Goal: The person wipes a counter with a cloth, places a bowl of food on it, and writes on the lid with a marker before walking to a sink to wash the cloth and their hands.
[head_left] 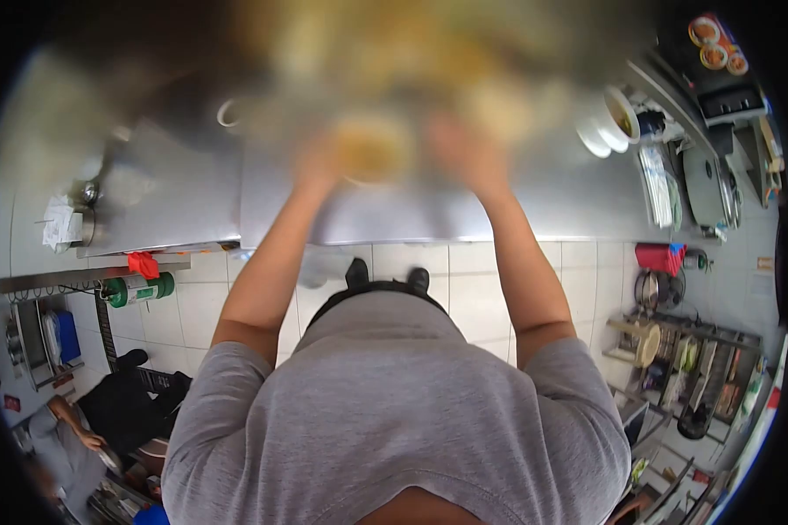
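Two bare hands meet over a steel counter [175,197] toward twelve o'clock, both blurred. The left hand [318,162] sits at the eleven o'clock side of a pale yellow round thing [372,147]; the right hand [460,149] sits at its one o'clock side. Both hands appear to touch it, one on each flank, but the blur hides the fingers, so I cannot tell whether they are spread, pressed together or pinching. The yellow thing looks round and soft-edged, cream to gold in colour, lying on or just above the counter, with a larger smear of the same yellow beyond it at twelve o'clock; its surface detail cannot be made out.

At two o'clock white cups [606,127] stand stacked near the counter's end. At nine o'clock a green canister [140,287] lies on a shelf, a red cloth [144,263] just above it; its label bears print too small to read. No other writing is legible.
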A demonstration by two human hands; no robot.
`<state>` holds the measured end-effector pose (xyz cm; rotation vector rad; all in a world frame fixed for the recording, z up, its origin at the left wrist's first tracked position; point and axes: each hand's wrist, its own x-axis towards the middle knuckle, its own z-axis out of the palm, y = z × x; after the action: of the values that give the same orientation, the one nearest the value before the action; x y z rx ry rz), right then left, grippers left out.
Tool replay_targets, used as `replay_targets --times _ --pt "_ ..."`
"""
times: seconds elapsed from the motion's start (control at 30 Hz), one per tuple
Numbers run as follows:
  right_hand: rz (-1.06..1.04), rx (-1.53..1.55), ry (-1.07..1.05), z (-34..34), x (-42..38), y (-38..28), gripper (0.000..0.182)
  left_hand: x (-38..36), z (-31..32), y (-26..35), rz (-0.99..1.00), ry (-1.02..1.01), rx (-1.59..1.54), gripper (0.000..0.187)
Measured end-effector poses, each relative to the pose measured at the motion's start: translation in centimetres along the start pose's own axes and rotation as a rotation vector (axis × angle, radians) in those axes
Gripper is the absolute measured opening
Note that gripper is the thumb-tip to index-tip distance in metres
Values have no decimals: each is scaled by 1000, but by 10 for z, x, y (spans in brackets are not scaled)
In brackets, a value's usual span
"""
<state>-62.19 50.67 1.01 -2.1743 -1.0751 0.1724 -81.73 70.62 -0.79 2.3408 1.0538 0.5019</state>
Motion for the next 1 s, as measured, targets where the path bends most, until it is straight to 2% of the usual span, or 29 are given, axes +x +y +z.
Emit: replay_targets --times 0.03,0.07,0.13,0.17,0.2,0.23,0.3,0.37,0.43,0.5,0.6,0.73,0.93,1.0 --pt "-31 28 -26 -8 -19 -8 29 -5 4 -5 89 111 85 37" --pt "-76 58 -44 -17 -30 -18 29 -10 0 -4 96 94 82 37" --pt "-181 123 -84 -30 -50 -26 31 -29 -14 4 72 170 -188 45" --pt "-90 136 -387 -8 -77 4 28 -42 -15 5 68 160 -186 45" --pt "59 196 -702 -3 -105 4 25 -57 -16 6 74 169 -257 43" --pt "171 215 -1032 10 -129 23 27 -71 -15 10 78 183 -326 40" --pt "-59 -4 -1019 65 -181 99 32 -102 2 21 9 146 -396 34" --pt "-139 -238 -507 124 -191 159 34 -126 18 38 129 82 -490 26" --pt "-70 -403 -472 157 -150 180 34 -150 31 62 57 -58 -531 23" --pt "18 -392 -381 182 -120 196 34 -171 42 78 85 -113 -551 26" --pt "97 -335 -321 192 -101 215 34 -197 47 82 17 -179 -517 27" --pt "137 -234 -297 181 -101 232 34 -233 49 63 -166 -69 -461 24" --pt "202 -36 -275 174 -125 226 35 -254 54 56 -202 -13 -458 25" --pt "257 12 -382 161 -158 213 35 -259 52 58 -229 -18 -461 25"
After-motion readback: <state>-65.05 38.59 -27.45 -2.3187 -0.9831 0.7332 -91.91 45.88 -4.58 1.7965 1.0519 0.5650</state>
